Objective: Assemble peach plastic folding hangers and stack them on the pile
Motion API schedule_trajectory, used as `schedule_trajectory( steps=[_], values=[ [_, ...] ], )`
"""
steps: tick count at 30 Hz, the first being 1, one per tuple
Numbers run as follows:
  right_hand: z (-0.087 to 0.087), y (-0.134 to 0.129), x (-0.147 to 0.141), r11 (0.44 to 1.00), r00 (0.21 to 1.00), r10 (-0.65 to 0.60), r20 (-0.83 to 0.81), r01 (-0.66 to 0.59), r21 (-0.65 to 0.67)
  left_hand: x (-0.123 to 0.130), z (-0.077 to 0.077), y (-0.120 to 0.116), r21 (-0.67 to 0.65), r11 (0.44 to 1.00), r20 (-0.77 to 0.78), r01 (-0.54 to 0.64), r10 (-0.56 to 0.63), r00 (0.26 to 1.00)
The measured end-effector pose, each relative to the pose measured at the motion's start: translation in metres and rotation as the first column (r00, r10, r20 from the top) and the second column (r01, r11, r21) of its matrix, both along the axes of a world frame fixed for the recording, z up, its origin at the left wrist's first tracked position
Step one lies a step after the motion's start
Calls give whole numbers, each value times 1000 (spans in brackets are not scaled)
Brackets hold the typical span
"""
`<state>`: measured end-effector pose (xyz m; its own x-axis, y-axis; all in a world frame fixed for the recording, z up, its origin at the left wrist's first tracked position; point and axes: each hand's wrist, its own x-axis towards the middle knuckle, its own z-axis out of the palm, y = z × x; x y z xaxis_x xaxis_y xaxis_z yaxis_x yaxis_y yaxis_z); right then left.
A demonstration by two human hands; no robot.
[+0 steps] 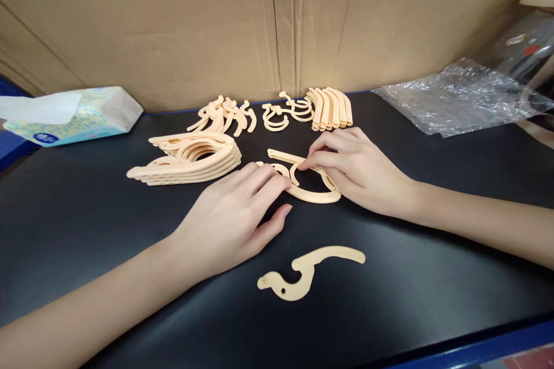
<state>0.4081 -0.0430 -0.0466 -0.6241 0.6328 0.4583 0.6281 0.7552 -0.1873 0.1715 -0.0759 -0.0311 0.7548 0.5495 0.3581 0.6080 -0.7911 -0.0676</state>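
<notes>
A cream plastic folding clothes hanger (315,196) lies on the black tabletop between my hands. My left hand (229,216) grips its left end with the fingertips, the thumb sticking out a little apart. With curled fingers, my right hand (363,170) holds its right side and pinches around a small curved hook part (295,174). My fingers hide some of the hanger. Closer to me, a separate hook piece joined to one curved arm (298,288) rests flat, untouched by either hand.
Left of centre stands a stack of folding hangers (199,170). Behind are loose curved parts (223,115), several hooks (276,125) and a row of arm pieces (331,109). A tissue pack (101,118) sits far left, a clear plastic bag (459,95) right. Cardboard (173,23) walls the back.
</notes>
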Motion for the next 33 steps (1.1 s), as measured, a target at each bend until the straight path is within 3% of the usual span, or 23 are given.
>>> schedule_trajectory(
  steps=[33],
  values=[
    [4,-2,-3,998,1000,-22,-19,21,-62,-1,-2,0,-95,995,39,-12,16,999]
  ],
)
